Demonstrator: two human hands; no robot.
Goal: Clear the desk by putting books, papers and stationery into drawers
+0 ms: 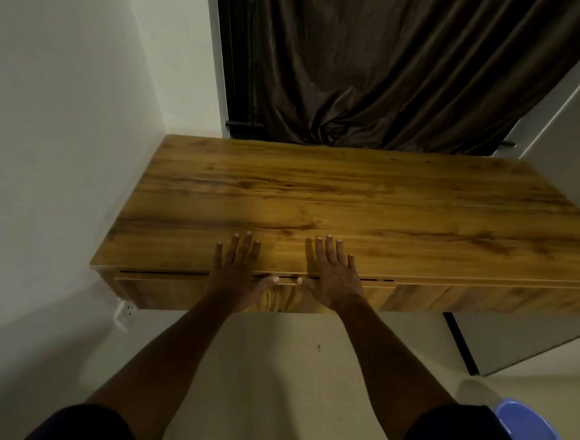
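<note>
A wooden desk (352,196) fills the middle of the view, and its top bears only my hands. My left hand (235,271) lies flat at the desk's front edge, fingers straight on the top, thumb against the drawer front (174,290). My right hand (333,274) lies the same way a little to the right, fingers spread on the top, thumb at the drawer's upper edge. A thin dark gap shows between the drawer front and the desk top. No books, papers or stationery are in view.
A white wall (64,135) runs along the desk's left side, with a wall socket (125,311) below it. A dark brown curtain (395,72) hangs behind. A white cabinet (530,339) stands at the right, a blue bucket (534,439) on the floor near it.
</note>
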